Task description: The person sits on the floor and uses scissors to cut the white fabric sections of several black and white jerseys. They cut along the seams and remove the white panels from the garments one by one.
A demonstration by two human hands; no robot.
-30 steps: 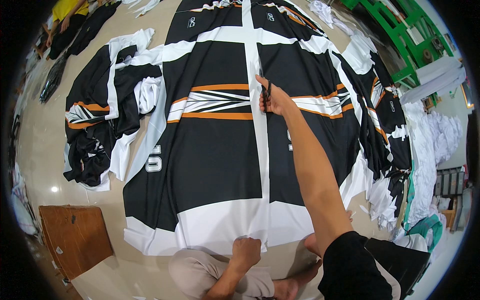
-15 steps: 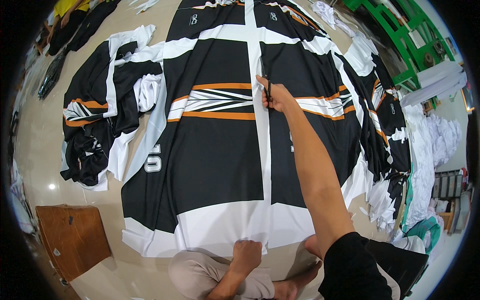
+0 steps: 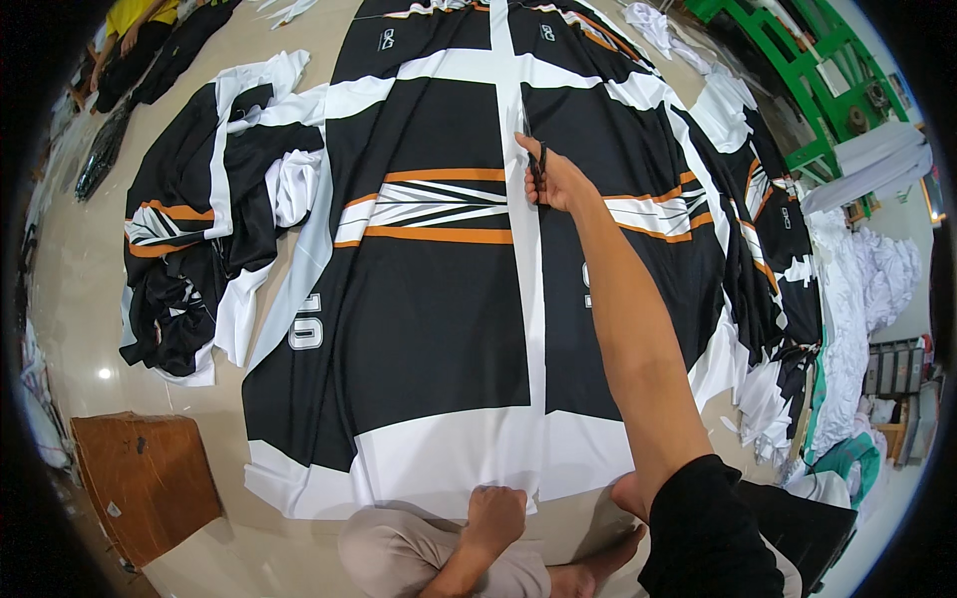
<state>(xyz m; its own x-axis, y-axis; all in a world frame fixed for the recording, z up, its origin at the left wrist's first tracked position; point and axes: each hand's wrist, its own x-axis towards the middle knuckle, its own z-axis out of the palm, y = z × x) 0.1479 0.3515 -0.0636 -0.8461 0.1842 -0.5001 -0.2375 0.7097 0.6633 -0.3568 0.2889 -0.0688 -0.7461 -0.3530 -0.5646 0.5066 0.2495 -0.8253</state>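
Right hand [image 3: 558, 184] at full arm's reach, fingers closed through dark-handled scissors [image 3: 539, 169], blades on the white centre stripe of the printed fabric sheet [image 3: 439, 329] spread flat on the floor; a cut line runs along that stripe from the near hem up to the scissors; left hand [image 3: 495, 516] fisted on the near white hem, pinning it by the person's knee. Fabric's left edge borders bare tan floor [image 3: 90, 289] past a heap of cut black-and-white pieces [image 3: 214, 249] and a brown cardboard box [image 3: 145, 478]; right edge crowded by stacked fabric [image 3: 788, 299] and white cloth [image 3: 867, 289]; beyond the scissors the sheet lies flat and open.
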